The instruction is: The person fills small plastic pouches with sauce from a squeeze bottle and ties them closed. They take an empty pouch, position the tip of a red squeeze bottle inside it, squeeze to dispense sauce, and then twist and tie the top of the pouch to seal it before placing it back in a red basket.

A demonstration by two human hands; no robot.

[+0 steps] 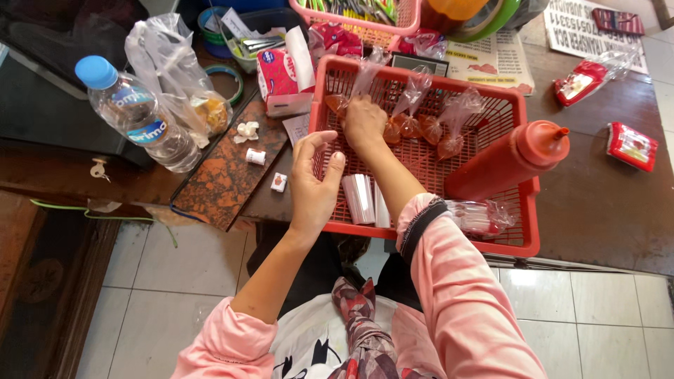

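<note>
Hands are working over the red basket [516,242], near edge first. Left hand [314,184] is hovering at the basket's near-left corner, fingers spread wide, holding nothing, w/ a stack of empty clear bags [359,198] lying just right of its fingertips, long axis running near-to-far. Right hand [364,123] is reaching further in, toward the far-left corner, fingers closing on a sauce packet [338,103]. Right is nearer the packets; more are lying to its right.

The left hand [314,184] hangs mid-frame, fingers loosely curled and apart. The right hand [364,123], just above it, is closed, knuckles up, arm outstretched in a pink sleeve.
</note>
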